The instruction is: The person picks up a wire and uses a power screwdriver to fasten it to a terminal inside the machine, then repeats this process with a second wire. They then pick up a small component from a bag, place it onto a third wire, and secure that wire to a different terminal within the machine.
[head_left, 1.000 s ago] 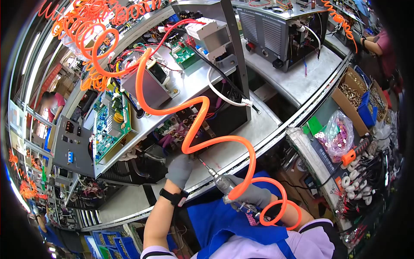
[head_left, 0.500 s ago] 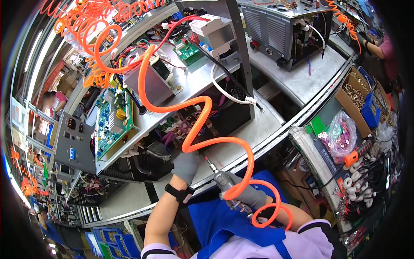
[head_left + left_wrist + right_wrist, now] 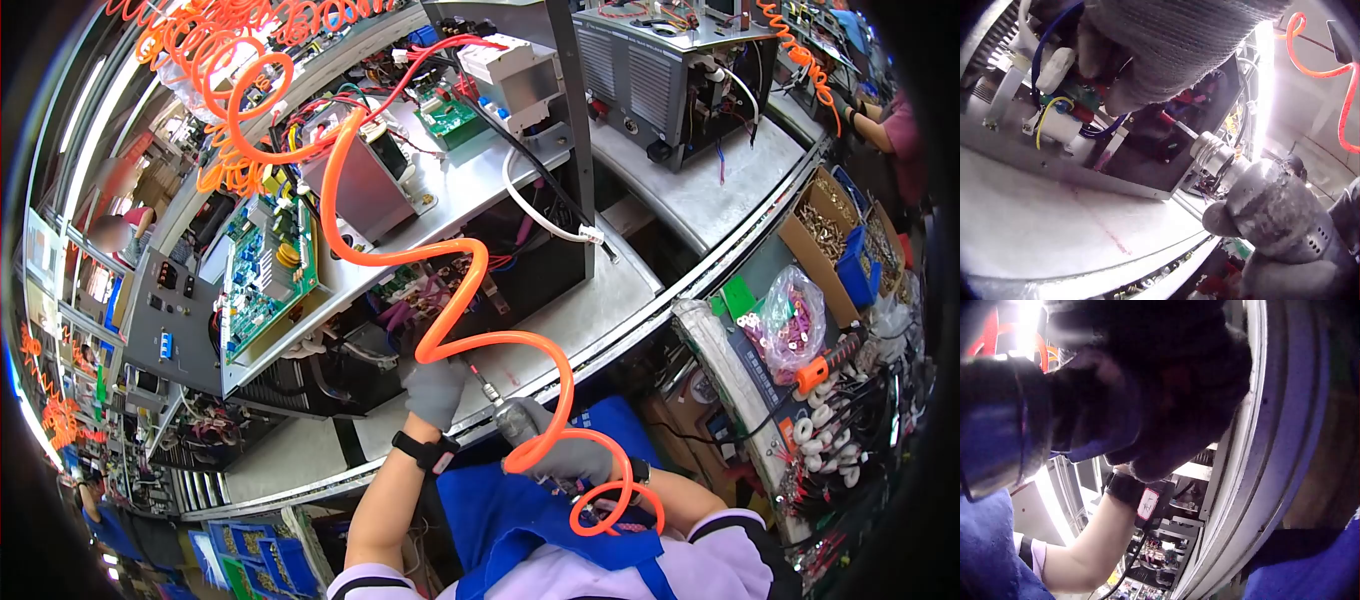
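Observation:
My right hand (image 3: 580,455), in a grey glove, grips a pneumatic screwdriver (image 3: 1272,200). Its bit (image 3: 1182,128) with a reddish tip points toward the opened machine, close beside my left hand. An orange coiled hose (image 3: 455,300) hangs down to the driver. My left hand (image 3: 436,392), also gloved, reaches into the lower side of the metal chassis (image 3: 1141,187). In the left wrist view its fingertips are among wires, a white cylindrical part (image 3: 1060,128) and a green board; I cannot tell whether they hold anything. The right wrist view is mostly dark glove.
A green circuit board (image 3: 268,280) leans at the chassis's left. Another grey machine (image 3: 640,90) stands farther along the metal line. Right of me, a side bench carries a screw box (image 3: 822,235), a plastic bag of parts (image 3: 788,310) and an orange-handled tool (image 3: 825,370).
The head view has shifted slightly, so the machines sit a little farther right in it. The hose's lower loops swing left. Both hands stay nearly in place, the driver still held.

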The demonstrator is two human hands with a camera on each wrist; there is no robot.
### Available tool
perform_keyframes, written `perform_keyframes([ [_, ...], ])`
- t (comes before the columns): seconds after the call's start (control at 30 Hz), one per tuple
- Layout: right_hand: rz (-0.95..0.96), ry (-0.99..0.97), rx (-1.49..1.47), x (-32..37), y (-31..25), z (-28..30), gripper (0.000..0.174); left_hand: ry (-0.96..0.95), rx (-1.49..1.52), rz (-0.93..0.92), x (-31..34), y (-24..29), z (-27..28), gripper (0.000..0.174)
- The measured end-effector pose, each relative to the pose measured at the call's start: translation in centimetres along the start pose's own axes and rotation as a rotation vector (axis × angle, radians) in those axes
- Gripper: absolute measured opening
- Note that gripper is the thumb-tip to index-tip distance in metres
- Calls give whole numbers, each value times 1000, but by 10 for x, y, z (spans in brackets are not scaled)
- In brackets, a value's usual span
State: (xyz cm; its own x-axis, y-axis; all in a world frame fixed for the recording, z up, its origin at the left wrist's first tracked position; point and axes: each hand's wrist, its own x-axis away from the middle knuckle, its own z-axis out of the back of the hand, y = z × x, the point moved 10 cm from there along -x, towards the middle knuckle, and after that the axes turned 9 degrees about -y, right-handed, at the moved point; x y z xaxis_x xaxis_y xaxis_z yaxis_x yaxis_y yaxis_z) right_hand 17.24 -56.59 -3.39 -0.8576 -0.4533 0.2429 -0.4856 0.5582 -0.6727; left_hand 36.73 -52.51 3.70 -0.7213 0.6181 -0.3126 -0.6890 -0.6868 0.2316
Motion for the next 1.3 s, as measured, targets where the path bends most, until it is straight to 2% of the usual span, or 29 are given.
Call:
perform_keyframes([
  [0.03, -2, -1, 3, 0, 0, 0, 59, 114, -33, -69, 3, 0, 5, 14],
  [0.1, -1, -6, 10, -3, -1, -2, 59, 125, 28, -13, 3, -7, 10, 14],
  [0.17, 9, -1, 17, -6, -4, -3, 59, 32, 88, 110, 1, -15, 9, 18],
  [0.23, 28, 7, 23, -10, -9, -4, 59, -165, 152, 297, 3, -20, -2, 27],
  [0.33, 58, 26, -24, -12, -17, -5, 59, 160, 39, 123, 0, -13, 12, 19],
  [0.43, 52, 56, -188, -11, -17, -4, 56, 254, 25, 137, 2, -12, 16, 14],
  [0.47, 67, 20, -193, -14, -16, -4, 53, 277, 30, 103, 0, -5, 24, 13],
  [0.57, 199, -280, -747, -23, -35, -31, 34, 322, 83, 105, -1, -3, 32, 16],
  [0.67, 147, -108, -319, -24, -39, -23, 42, 301, 112, 219, 5, -20, 21, 19],
  [0.7, 130, -53, -175, -24, -41, -21, 45, 334, 104, 205, 7, -20, 25, 21],
  [0.77, 11, 62, 64, -21, -45, -30, 54, 396, 89, 172, 12, -17, 32, 25],
  [0.8, -57, 111, 177, -19, -47, -35, 60, 373, 65, 211, 14, -28, 24, 26],
  [0.9, 35, 149, 267, -28, -51, -35, 68, 358, 51, 278, 21, -49, 8, 29],
  [0.97, 18, 148, 224, -37, -32, -24, 70, 409, 126, 250, 23, -50, 17, 30],
  [1.0, -28, 136, 169, -39, -20, -15, 70, 361, 106, 301, 21, -50, 23, 26],
  [1.1, 160, 24, -78, -32, -36, -31, 61, 333, 34, 326, 18, -46, 20, 22],
  [1.17, 251, -414, -567, -53, -18, -37, 58, 361, 74, 252, 19, -46, 30, 20],
  [1.23, 227, -677, -830, -58, -23, -48, 58, 370, 88, 240, 21, -46, 37, 19],
  [1.27, 254, -647, -827, -60, -21, -45, 57, 367, 84, 262, 22, -46, 39, 18],
  [1.3, 246, -472, -602, -62, -19, -44, 57, 364, 82, 282, 22, -48, 40, 18],
])
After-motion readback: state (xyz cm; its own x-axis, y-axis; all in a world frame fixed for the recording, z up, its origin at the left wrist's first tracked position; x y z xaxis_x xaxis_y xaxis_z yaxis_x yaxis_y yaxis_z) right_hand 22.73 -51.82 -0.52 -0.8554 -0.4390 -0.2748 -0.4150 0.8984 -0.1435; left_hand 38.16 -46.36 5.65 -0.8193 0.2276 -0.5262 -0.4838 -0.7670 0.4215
